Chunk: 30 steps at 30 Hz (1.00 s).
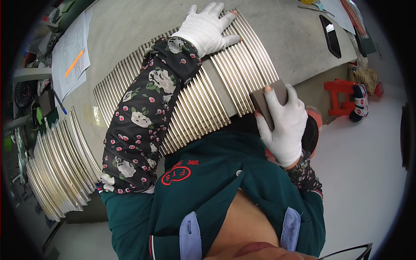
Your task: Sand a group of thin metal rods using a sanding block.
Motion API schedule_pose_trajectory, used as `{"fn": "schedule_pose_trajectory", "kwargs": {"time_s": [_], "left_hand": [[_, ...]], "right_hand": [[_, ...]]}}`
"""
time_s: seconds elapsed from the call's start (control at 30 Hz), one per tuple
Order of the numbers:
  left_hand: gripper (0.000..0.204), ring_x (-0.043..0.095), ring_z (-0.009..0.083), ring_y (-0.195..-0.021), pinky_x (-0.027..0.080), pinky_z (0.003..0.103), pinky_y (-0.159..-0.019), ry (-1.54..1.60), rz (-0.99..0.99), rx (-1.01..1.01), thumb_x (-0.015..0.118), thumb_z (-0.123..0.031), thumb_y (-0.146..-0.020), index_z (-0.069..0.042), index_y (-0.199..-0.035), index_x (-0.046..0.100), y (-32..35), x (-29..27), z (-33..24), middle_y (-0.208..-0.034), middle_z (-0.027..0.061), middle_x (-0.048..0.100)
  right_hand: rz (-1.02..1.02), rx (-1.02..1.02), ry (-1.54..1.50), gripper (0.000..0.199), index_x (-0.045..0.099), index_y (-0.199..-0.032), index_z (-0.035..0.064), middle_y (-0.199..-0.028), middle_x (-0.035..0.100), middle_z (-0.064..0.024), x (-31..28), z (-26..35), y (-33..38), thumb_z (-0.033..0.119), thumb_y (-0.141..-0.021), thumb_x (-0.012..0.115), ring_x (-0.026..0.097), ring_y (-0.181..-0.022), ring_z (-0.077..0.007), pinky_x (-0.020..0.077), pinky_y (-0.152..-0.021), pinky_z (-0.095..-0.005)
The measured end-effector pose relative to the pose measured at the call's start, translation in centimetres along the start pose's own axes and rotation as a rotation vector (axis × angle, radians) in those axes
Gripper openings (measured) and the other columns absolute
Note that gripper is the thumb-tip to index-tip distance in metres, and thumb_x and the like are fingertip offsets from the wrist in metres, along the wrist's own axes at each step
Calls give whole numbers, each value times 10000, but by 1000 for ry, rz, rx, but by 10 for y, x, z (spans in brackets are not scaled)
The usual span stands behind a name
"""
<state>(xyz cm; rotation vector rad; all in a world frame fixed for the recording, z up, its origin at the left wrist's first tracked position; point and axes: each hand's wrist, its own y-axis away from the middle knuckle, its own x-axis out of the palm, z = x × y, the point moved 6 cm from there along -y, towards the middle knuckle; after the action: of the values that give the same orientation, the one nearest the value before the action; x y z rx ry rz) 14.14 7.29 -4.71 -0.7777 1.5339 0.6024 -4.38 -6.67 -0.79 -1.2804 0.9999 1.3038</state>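
Observation:
Many thin, shiny, slightly curved metal strips (195, 106) lie side by side across the grey table. A gap splits the row, with a smaller group on the right. My left hand (203, 28), in a white fingertip-less glove, rests spread over the far ends of the strips. At the near right end of the row, my right hand (284, 121), gloved the same way, grips a grey-brown rectangular block (261, 103), perhaps a sanding block. The block is at the ends of the right-hand strips; whether it touches them I cannot tell.
More strips in clear wrapping (60, 167) lie at the left. Paper sheets (73, 45) with an orange stripe and a blue pen (60, 103) are at the far left. A phone (331, 37) sits at the far right, above a red holder (339, 96) beyond the table edge.

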Motion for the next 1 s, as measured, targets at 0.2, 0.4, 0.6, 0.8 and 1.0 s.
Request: {"fn": "schedule_pose_trajectory", "kwargs": {"time_s": [0.2,0.4,0.6,0.8,1.0], "left_hand": [[711,351,395,-1404,253,593,-1143,-1,-52,20,508,-516,-939,-25,-1447,429,2,-5,-5,-1467,271,409],[692,356,400,-1397,264,596,-1135,6,-14,16,519,-502,-936,-19,-1426,448,3,-2,0,-1453,278,421],[678,326,336,-1430,252,590,-1147,-21,-270,96,466,-565,-947,-104,-1443,447,-2,2,-4,-1502,200,395],[735,294,282,-1467,234,574,-1168,-171,-87,-24,419,-664,-942,-208,-1517,377,-7,21,9,-1545,152,363],[736,292,317,-1464,227,568,-1176,-140,-81,-26,440,-644,-944,-184,-1514,377,-5,19,10,-1550,178,353]], "right_hand": [[-150,-94,-4,638,556,-1327,129,-1238,507,-274,-9,14,-16,236,-730,753,574,-943,-408,486,-771,-468],[-95,-71,-97,649,604,-1290,112,-1307,492,-299,-11,-20,40,209,-671,774,569,-994,-425,486,-847,-477],[-145,-17,-64,651,580,-1318,131,-1317,476,-293,14,-32,43,230,-701,763,560,-1000,-426,477,-846,-475],[-247,-82,4,607,580,-1303,140,-1266,498,-275,-4,6,-17,257,-732,749,580,-922,-396,482,-751,-464],[-145,-90,20,645,567,-1318,142,-1236,502,-267,-17,12,-12,253,-716,770,583,-922,-404,490,-729,-446]]}}
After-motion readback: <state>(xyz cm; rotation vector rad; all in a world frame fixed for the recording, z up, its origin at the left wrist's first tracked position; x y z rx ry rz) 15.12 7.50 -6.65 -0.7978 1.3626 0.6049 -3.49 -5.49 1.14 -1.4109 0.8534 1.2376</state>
